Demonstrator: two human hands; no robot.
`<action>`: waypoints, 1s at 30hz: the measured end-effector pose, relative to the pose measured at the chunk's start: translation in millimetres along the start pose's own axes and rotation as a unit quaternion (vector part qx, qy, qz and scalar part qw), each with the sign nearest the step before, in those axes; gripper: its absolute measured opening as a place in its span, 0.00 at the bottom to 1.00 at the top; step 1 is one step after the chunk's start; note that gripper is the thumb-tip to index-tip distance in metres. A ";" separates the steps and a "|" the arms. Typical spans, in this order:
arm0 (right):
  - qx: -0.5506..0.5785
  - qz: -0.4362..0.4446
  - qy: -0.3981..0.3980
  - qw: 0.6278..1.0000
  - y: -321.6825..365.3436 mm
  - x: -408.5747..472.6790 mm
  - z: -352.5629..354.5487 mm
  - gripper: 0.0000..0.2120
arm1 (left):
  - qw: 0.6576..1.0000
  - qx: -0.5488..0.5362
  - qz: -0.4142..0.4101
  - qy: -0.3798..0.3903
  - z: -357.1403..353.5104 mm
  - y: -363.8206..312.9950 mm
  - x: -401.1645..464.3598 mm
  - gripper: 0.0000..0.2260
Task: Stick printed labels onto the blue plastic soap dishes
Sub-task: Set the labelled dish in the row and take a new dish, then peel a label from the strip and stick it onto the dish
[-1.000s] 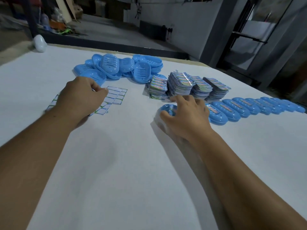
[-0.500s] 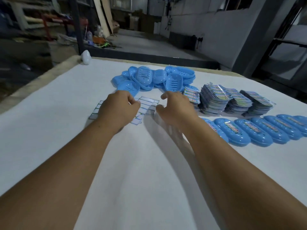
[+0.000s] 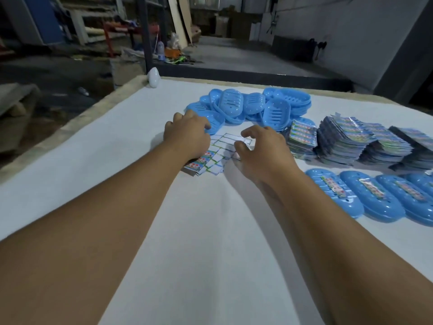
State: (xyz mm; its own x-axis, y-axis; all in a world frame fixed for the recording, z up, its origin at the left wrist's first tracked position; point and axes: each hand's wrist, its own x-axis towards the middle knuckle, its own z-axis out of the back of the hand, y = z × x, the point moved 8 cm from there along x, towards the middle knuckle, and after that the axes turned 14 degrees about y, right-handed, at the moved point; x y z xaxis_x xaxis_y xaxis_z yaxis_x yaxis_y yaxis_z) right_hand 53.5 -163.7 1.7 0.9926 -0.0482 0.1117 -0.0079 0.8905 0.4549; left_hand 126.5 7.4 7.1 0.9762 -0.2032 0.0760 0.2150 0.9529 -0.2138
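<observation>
The left hand (image 3: pixel 187 134) lies knuckles-up on the label sheets (image 3: pixel 216 152), fingers curled down; whether it pinches anything cannot be told. The right hand (image 3: pixel 260 151) hovers at the sheets' right edge, thumb and forefinger bent close together over a label. Just beyond lies a heap of unlabelled dishes (image 3: pixel 253 106). Right of it stand label stacks (image 3: pixel 346 141), and nearer, a row of labelled dishes (image 3: pixel 365 198) on the white table (image 3: pixel 199 254).
</observation>
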 end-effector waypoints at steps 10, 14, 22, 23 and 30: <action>0.048 0.011 0.010 0.999 -2.6 3.6 3.7 0.19 | 0.993 -0.045 -0.030 -0.105 22.5 -2.4 -10.2 0.09; 0.094 0.062 -0.015 0.994 5.1 -1.6 9.9 0.26 | 0.978 -0.167 -0.030 -0.123 35.6 -2.3 -27.0 0.09; 0.051 0.192 -0.003 0.980 39.5 -20.5 11.9 0.41 | 0.884 -0.468 0.001 -0.015 17.3 -10.9 -45.5 0.13; 0.037 0.189 -0.002 0.981 40.7 -20.4 11.8 0.39 | 0.880 -0.474 0.002 -0.002 13.1 -11.2 -46.6 0.14; -0.013 0.158 0.015 0.987 36.8 -19.3 15.7 0.37 | 0.861 -0.508 0.011 0.031 5.7 -1.7 -51.7 0.16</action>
State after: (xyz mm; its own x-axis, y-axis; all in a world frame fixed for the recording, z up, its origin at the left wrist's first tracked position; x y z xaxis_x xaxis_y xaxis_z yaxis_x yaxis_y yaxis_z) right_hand 32.1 -137.1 30.2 0.9442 0.2464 0.2187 -0.3150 0.8700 0.3794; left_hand 75.6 17.5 9.1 0.9734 -0.2285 0.0155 0.0797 0.2744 -0.9583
